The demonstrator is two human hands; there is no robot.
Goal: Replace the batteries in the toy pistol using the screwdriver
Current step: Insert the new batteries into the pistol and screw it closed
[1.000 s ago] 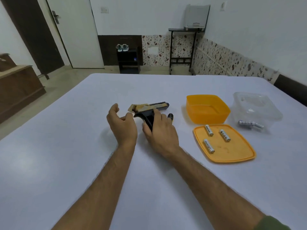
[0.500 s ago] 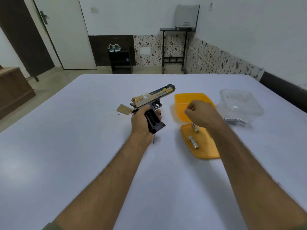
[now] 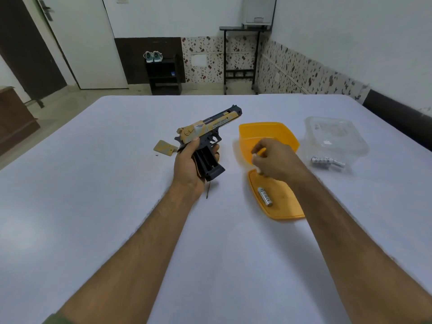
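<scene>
- Loosely lying near the middle of the tabletop [image 3: 117, 183], the tan battery cover [image 3: 164, 148] has a tiny dark speck, likely its screw [image 3: 156, 155], just beside it; a sweeping forearm could knock that speck off and lose it.
- Next along, the left hand [image 3: 190, 164] grips the toy pistol [image 3: 207, 134] by its handle, lifted off the surface with the open battery bay [image 3: 207, 159] facing up; a tilted gun could let a cell slide out.
- Beneath that hand a thin dark tool, probably the screwdriver [image 3: 207, 191], lies on the tabletop and could roll.
- Further right, the right hand [image 3: 272, 160] is curled over the orange lid [image 3: 280, 202], seemingly pinching a small white battery [image 3: 255, 156]; inserting it with the wrong polarity is the main risk.
- One AA battery [image 3: 265, 196] rests on the lid, in front of the orange tub [image 3: 268, 134].
- Toward the right edge, spent-looking cells [image 3: 326, 161] lie against a clear container [image 3: 334, 136]; mixing them with fresh ones is possible.
- Around: a white-covered table, tiled floor, doors at left, shoes on a dark rack, speckled wall tiles.
</scene>
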